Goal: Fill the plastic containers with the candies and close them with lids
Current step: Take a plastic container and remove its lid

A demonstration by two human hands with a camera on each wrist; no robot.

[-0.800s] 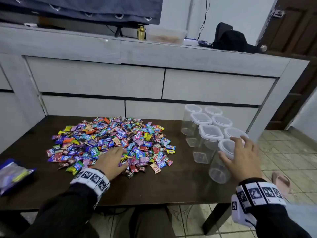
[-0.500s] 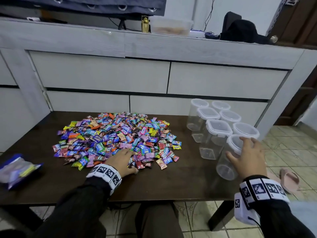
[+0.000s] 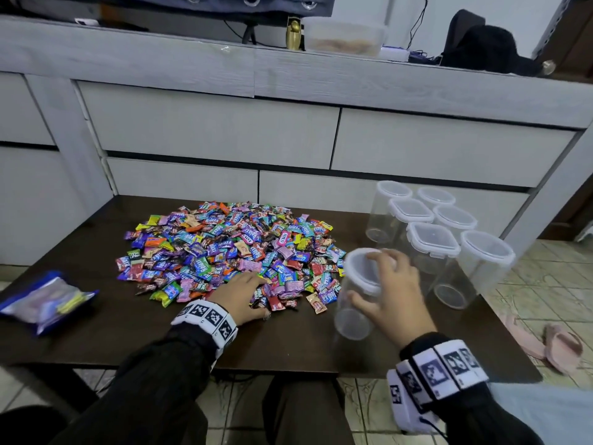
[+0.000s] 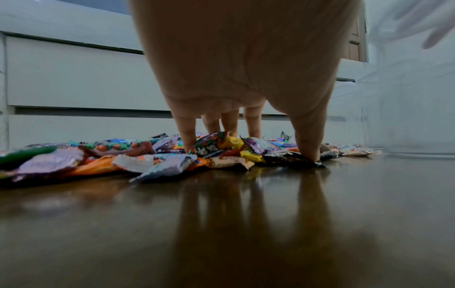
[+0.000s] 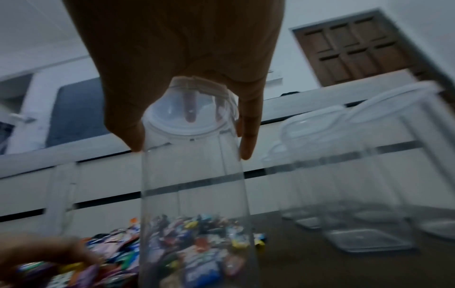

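Now right hand (image 3: 396,297) gripping lidded container (image 3: 356,297), left hand (image 3: 239,295) fingertips on candies (image 3: 221,248)

Dim, even indoor light; my right hand (image 3: 393,292) was motion-blurred, wrist views dark, table (image 4: 221,224) glossy with reflections.

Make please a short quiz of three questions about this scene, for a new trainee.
1. True or false: the container in the right hand has its lid on.
2. What does the left hand touch? A) candies B) blue bag C) a lid
3. How many other containers stand at the table's right end?

Key: 1 true; 2 A; 3 six.
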